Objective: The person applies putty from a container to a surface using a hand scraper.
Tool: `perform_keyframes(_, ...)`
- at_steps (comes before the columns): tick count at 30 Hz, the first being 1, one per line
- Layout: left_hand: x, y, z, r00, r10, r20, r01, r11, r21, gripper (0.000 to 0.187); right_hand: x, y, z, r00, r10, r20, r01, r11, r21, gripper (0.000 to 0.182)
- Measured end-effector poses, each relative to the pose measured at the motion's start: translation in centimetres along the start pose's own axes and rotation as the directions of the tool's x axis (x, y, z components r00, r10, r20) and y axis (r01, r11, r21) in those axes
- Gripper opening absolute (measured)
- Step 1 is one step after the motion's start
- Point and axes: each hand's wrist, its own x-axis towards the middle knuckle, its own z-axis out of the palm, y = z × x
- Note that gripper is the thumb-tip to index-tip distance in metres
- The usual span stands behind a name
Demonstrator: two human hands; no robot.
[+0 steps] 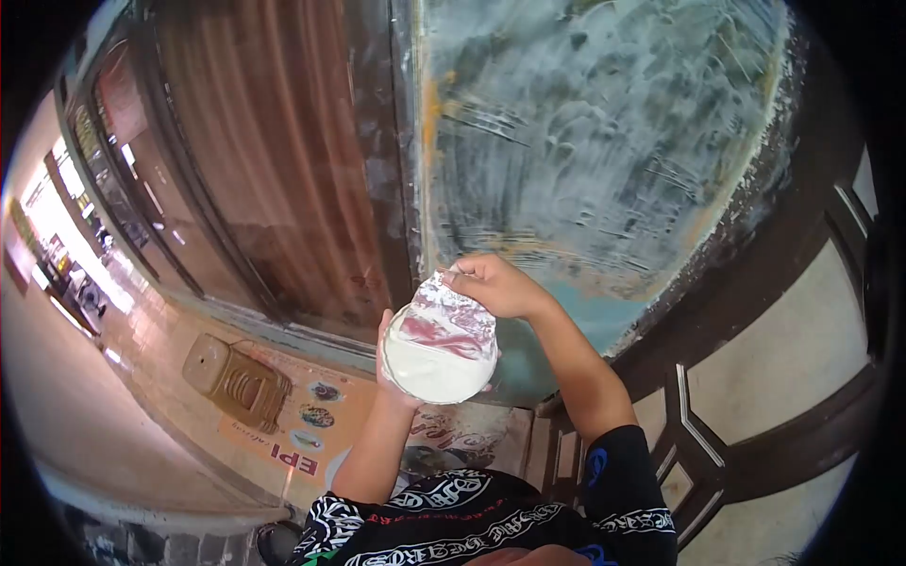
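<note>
My left hand (pixel 390 377) is wrapped around a round tub (pixel 442 403) from the left and below, with some fingertips showing at its right side. Smooth white paste (pixel 436 375) fills the front part of the tub. Between the thumb and fingers of my right hand (pixel 497 287) is a flat reddish scraper (pixel 455 332), smeared with white. Its lower edge lies at the paste. Beyond both hands stands a blue-green wall panel (pixel 576 141) covered with streaky whitish smears; my right hand is in front of its lower left part.
Left of the panel is a window with a brown curtain (pixel 264 141) behind glass. A brown plastic stool (pixel 241 382) stands on the floor near an orange printed banner (pixel 330 424). Dark wooden door framing (pixel 755 368) with pale panels runs along the right.
</note>
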Motion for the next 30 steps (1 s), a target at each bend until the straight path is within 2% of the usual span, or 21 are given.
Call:
perform_keyframes(1,0.0,0.0,0.1,0.991,-0.055,0.119,0.053,0.998,0.02,0.081,-0.2,-0.1,-0.3,1.0,-0.001,-0.005,0.001,0.996,0.087,0.027)
perform_keyframes(2,0.1,-0.1,0.4,0.99,-0.071,0.123,0.07,0.997,0.014,0.081,-0.5,-0.1,-0.4,1.0,0.001,-0.008,0.0,0.984,0.176,0.027)
perform_keyframes(4,0.2,-0.4,0.5,0.981,-0.11,0.157,0.111,0.994,0.002,0.081,-0.8,0.2,-0.4,0.999,0.027,-0.025,-0.023,0.988,0.15,0.029)
perform_keyframes(5,0.6,-0.6,0.0,0.996,-0.074,0.058,0.074,0.997,0.016,0.079,-0.8,0.3,-0.4,0.999,0.04,-0.037,-0.035,0.992,0.124,0.031)
perform_keyframes(6,0.8,-0.8,-0.1,0.995,-0.081,0.061,0.081,0.997,0.014,0.079,-0.9,0.5,-0.6,0.997,0.051,-0.05,-0.046,0.994,0.096,0.033)
perform_keyframes(8,1.2,-1.2,-0.2,0.999,-0.041,-0.03,0.04,0.999,-0.018,0.078,-1.1,1.2,-1.3,0.998,0.021,-0.063,-0.011,0.988,0.153,0.034)
perform_keyframes(10,1.6,-1.6,0.3,0.997,-0.049,0.066,0.049,0.999,0.005,0.076,-1.3,1.2,-2.1,0.997,0.024,-0.077,-0.019,0.998,0.062,0.034)
perform_keyframes(11,2.3,-1.7,0.1,0.999,-0.043,0.026,0.043,0.999,-0.006,0.078,-1.3,1.2,-2.5,0.996,0.027,-0.079,-0.032,0.998,-0.061,0.034)
perform_keyframes(12,2.9,-2.0,0.4,0.999,-0.035,-0.014,0.034,0.999,-0.019,0.08,-1.6,1.0,-3.1,0.996,0.028,-0.082,-0.033,0.997,-0.064,0.034)
perform_keyframes(13,3.3,-2.3,0.8,0.999,-0.037,-0.009,0.036,0.999,-0.022,0.08,-2.0,0.6,-3.9,0.997,0.015,-0.078,-0.014,1.0,0.013,0.03)
perform_keyframes(15,4.1,-2.8,2.0,0.947,-0.133,0.291,0.142,0.99,-0.01,0.085,-2.4,-0.1,-5.7,0.992,-0.002,-0.124,0.013,0.996,0.092,0.026)
perform_keyframes(16,4.7,-3.2,2.1,0.97,-0.132,0.202,0.153,0.984,-0.09,0.091,-2.9,-0.9,-7.0,0.992,-0.006,-0.125,0.016,0.996,0.083,0.026)
perform_keyframes(18,6.3,-4.1,3.0,0.933,-0.167,0.317,0.167,0.986,0.029,0.091,-4.7,-3.7,-10.0,0.969,-0.007,-0.246,-0.012,0.997,-0.075,0.024)
perform_keyframes(19,7.1,-4.7,3.3,0.931,-0.168,0.325,0.167,0.985,0.032,0.091,-5.5,-5.0,-11.6,0.954,-0.105,-0.282,0.061,0.985,-0.163,0.026)
perform_keyframes(20,8.0,-5.3,3.6,0.935,-0.169,0.312,0.168,0.985,0.028,0.091,-6.4,-6.6,-13.4,0.929,-0.205,-0.307,0.128,0.959,-0.252,0.027)
perform_keyframes(22,9.6,-6.2,4.3,0.939,-0.196,0.283,0.209,0.978,-0.014,0.091,-9.1,-11.9,-17.2,0.904,-0.214,-0.371,0.032,0.898,-0.44,0.024)
perform_keyframes(23,10.4,-6.9,5.0,0.935,-0.207,0.287,0.23,0.972,-0.049,0.092,-10.4,-14.5,-19.0,0.867,-0.289,-0.405,0.011,0.826,-0.564,0.024)
perform_keyframes(24,11.1,-7.6,5.7,0.932,-0.216,0.292,0.249,0.965,-0.084,0.093,-11.5,-16.8,-20.9,0.827,-0.368,-0.425,-0.019,0.737,-0.675,0.023)
perform_keyframes(26,12.5,-8.6,6.4,0.935,-0.215,0.283,0.243,0.968,-0.069,0.093,-13.3,-20.5,-25.1,0.719,-0.598,-0.354,-0.078,0.437,-0.896,0.021)
perform_keyframes(28,13.5,-9.4,6.9,0.939,-0.212,0.27,0.234,0.971,-0.053,0.093,-14.9,-24.0,-27.7,0.755,-0.533,-0.382,-0.149,0.428,-0.892,0.02)
perform_keyframes(30,14.2,-10.1,7.4,0.954,-0.183,0.238,0.201,0.978,-0.053,0.092,-15.8,-25.4,-30.6,0.769,-0.532,-0.354,-0.245,0.267,-0.932,0.021)
